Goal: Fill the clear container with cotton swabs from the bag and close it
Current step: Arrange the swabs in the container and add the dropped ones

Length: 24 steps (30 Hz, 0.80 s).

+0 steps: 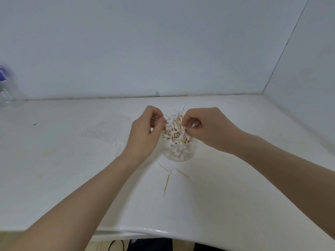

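A clear round container (178,153) stands on the white table, packed with wooden-stick cotton swabs (176,128) that stick up well above its rim in an untidy bunch. My left hand (146,133) is curled against the left side of the bunch, fingertips pinching swabs. My right hand (204,129) is curled at the right side, fingertips pinching swabs too. The empty clear plastic bag (107,134) lies flat on the table left of the container, partly under my left wrist. No lid is visible.
Three loose swabs (170,175) lie on the table just in front of the container. A clear plastic bottle with a purple label (4,87) stands blurred at the far left. White walls close off the back and right; the table's front edge (145,230) is near me.
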{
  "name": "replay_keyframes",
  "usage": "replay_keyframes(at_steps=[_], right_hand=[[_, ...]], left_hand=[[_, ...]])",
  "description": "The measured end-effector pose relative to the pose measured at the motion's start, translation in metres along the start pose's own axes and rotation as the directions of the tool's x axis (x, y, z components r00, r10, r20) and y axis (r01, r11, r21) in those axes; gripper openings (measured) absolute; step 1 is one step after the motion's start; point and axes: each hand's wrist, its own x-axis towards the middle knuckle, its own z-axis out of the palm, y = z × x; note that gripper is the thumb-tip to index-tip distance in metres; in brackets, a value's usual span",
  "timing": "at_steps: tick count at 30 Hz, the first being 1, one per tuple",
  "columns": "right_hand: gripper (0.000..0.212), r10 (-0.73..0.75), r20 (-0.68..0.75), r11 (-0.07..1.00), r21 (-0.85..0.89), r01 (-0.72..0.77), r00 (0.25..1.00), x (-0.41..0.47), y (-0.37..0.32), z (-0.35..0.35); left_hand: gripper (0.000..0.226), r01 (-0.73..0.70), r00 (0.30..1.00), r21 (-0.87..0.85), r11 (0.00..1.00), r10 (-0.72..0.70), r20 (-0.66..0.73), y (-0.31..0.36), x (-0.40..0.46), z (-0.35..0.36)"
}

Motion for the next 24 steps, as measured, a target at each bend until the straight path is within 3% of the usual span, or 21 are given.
replay_keyframes(at_steps=[6,9,13,18,21,24], right_hand=[[0.022,0.001,-0.084,0.997,0.082,0.006,0.996,0.007,-0.005,-0.007],[0.025,-0.003,-0.033,0.996,0.093,0.006,0.999,0.010,-0.009,-0.011],[0.021,-0.074,0.007,0.996,0.042,0.074,0.997,0.011,-0.013,-0.009],[0.025,-0.205,0.066,0.972,-0.099,0.211,0.977,0.004,-0.009,0.006],[0.026,-0.192,0.084,0.972,-0.119,0.201,0.978,0.002,-0.007,0.005],[0.022,-0.158,-0.011,0.978,-0.137,0.155,0.987,0.000,-0.007,0.003]], left_hand=[[0.017,0.064,0.987,-0.152,0.986,-0.085,-0.136,0.003,0.009,-0.003],[0.014,0.040,0.988,-0.102,0.994,-0.054,-0.142,0.007,0.017,-0.005],[0.010,-0.040,0.999,0.015,0.999,0.041,-0.036,0.007,0.020,-0.007],[0.008,-0.118,0.972,0.140,0.983,0.086,0.217,0.002,0.018,-0.006],[0.019,-0.104,0.968,0.183,0.978,0.057,0.245,0.002,0.017,-0.010],[0.034,-0.077,0.969,0.184,0.980,0.030,0.244,0.000,0.018,-0.014]])
